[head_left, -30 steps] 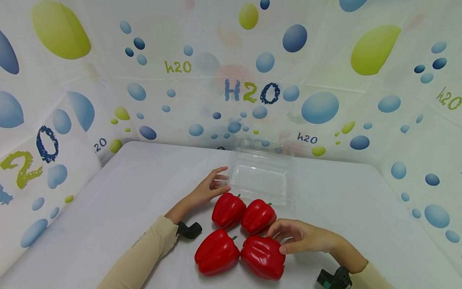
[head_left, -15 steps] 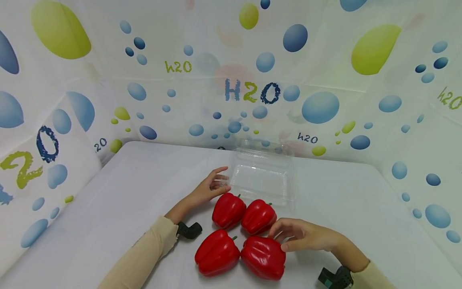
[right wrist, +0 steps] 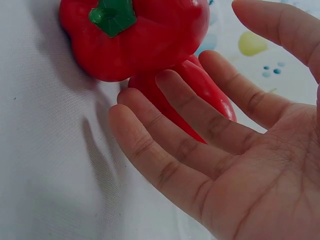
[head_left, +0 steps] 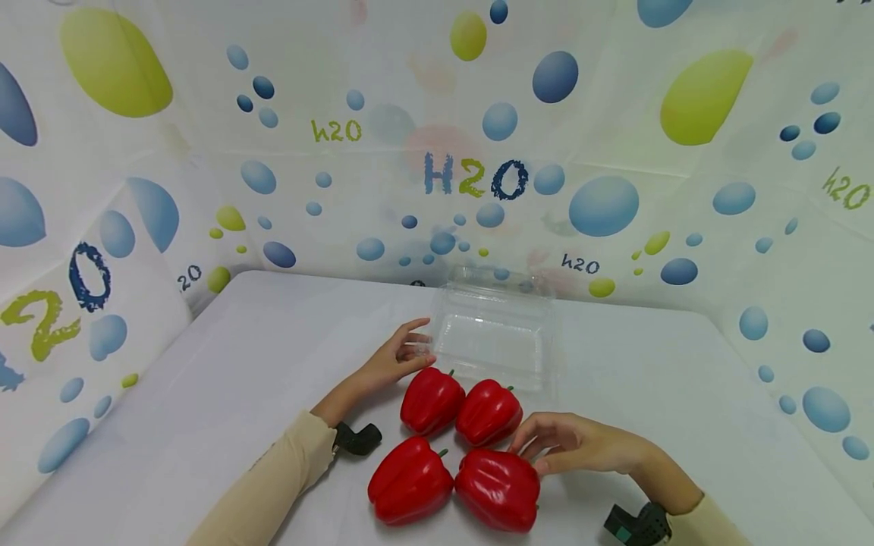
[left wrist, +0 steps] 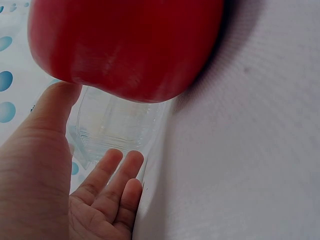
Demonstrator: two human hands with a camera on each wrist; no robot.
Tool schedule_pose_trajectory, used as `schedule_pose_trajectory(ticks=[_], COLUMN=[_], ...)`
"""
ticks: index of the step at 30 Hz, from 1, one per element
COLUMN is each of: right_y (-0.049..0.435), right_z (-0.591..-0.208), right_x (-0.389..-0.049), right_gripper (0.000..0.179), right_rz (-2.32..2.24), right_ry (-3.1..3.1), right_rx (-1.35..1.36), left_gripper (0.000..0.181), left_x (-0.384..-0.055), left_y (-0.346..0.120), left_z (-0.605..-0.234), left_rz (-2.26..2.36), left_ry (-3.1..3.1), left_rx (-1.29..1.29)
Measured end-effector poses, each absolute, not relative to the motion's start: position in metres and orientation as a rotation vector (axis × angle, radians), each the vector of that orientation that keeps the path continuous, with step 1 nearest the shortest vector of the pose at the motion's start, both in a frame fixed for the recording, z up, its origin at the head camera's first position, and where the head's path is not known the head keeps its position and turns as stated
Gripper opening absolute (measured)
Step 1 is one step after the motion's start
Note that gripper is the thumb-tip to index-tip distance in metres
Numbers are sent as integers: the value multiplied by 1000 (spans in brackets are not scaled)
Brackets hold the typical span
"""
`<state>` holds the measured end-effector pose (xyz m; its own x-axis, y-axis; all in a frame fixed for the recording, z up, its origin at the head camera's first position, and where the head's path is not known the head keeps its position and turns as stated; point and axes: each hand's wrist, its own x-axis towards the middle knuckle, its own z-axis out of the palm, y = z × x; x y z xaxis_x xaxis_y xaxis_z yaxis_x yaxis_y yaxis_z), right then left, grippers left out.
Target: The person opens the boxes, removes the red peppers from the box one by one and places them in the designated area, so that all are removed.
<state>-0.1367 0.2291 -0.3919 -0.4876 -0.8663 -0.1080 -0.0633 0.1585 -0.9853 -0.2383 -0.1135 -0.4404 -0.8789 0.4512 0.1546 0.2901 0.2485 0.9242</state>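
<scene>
Several red bell peppers with green stems are grouped on the white table. My left hand (head_left: pixel 389 365) is beside the left edge of a clear plastic container (head_left: pixel 492 341), its thumb close to the back left bell pepper (head_left: pixel 432 402). In the left wrist view its fingers (left wrist: pixel 112 177) are loosely bent, with nothing in them. My right hand (head_left: pixel 592 444) hovers at the right of the front right bell pepper (head_left: pixel 497 489). The right wrist view shows its fingers (right wrist: pixel 165 175) spread and relaxed. The back right bell pepper (head_left: pixel 488 412) and front left bell pepper (head_left: pixel 410 481) complete the group.
Behind the peppers, the container's raised lid (head_left: pixel 501 279) leans near the cloth backdrop (head_left: pixel 341 189), which is printed with bubbles and lettering. A white cloth covers the table (head_left: pixel 655 356). Black wrist devices sit by both beige sleeves (head_left: pixel 273 474).
My right hand has drawn back slightly to the right from the front right bell pepper. The left hand and the peppers keep their places; the head view has tilted up a little.
</scene>
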Motion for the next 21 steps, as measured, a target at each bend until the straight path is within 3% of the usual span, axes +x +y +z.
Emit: schedule_pose_trajectory(ticks=[21], right_y=[229], right_z=[-388], right_x=[-140], right_gripper=[35], right_rz=[-1485], right_ry=[1733], right_rx=[-944], left_gripper=[69], left_x=[-239], left_y=[-115], left_z=[-439], left_rz=[1681], left_ry=[2390], left_rx=[726])
